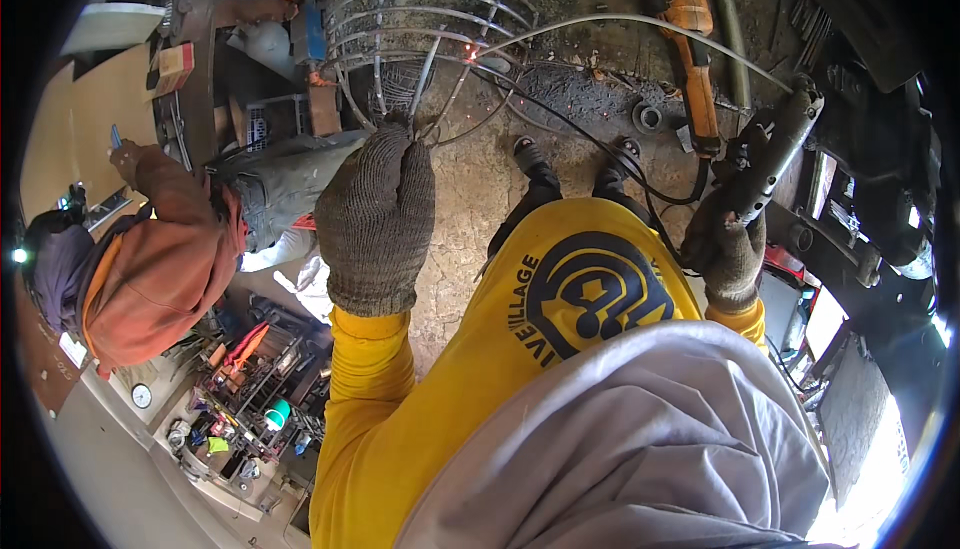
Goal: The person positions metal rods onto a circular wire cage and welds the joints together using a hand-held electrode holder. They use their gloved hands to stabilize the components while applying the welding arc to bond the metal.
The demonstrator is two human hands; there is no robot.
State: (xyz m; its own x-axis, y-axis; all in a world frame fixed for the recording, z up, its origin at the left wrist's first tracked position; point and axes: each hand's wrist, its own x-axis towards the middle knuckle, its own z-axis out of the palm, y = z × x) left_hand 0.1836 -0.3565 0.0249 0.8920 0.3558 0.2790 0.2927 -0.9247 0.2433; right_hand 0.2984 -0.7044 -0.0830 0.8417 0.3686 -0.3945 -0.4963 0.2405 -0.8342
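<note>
A cage of bent round metal rods (432,34) stands in front of me, with curved bars running across upright ones. My left hand (375,224), in a dark knitted glove, is closed at the cage's near end, its fingers around a rod. In a matching glove, my right hand (728,249) is wrapped around a metal welding electrode holder (785,144). From the holder's jaws a long, thin welding rod (640,19) bows leftward to the cage. The rod's tip glows orange where it meets a joint, and small sparks lie below it.
An orange power tool (685,9) lies at the far right, near a black cable (640,187). A metal ring (648,117) is on the stained floor. At left a co-worker in an orange-brown jacket (165,259) bends over a board (60,139). Cluttered shelving (255,379) stands behind.
</note>
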